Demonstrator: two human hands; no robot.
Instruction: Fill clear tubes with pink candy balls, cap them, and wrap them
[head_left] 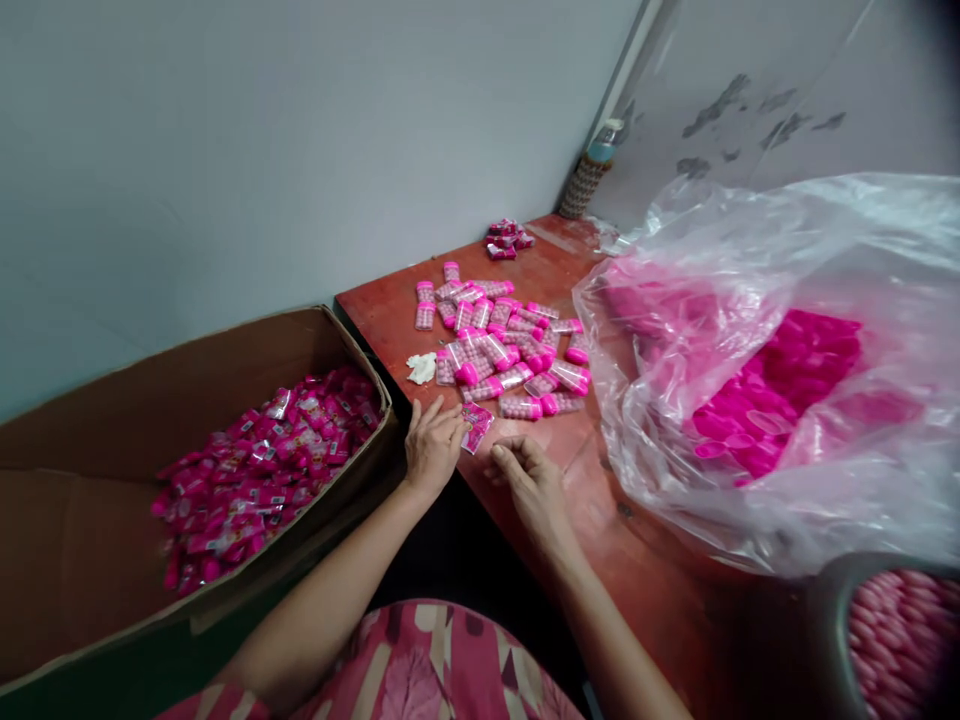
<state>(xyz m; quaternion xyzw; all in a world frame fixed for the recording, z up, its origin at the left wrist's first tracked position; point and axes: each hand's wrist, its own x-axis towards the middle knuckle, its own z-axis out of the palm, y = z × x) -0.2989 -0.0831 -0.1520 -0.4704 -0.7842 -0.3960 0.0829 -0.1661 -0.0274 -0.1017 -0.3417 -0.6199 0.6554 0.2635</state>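
Note:
A small pink printed packet [477,427] lies near the front edge of the red table, between my two hands. My left hand [435,447] is palm down, fingers stretched out, with its fingertips at the packet's left edge. Just right of the packet, my right hand [531,485] has its thumb and fingers curled together in a pinch; whatever is between them is hidden. Beyond both hands lies a loose pile of small clear bottles [495,350] with pink caps, filled with pale pink balls. A crumpled white scrap [421,368] rests left of the pile.
To the left, an open cardboard box [82,500] holds many pink packets [262,470]. A clear plastic bag [645,440] of bright pink pieces covers the table's right side. A container [832,610] of pink balls stands front right. Farther back are more packets [508,239] and a bottle [592,170].

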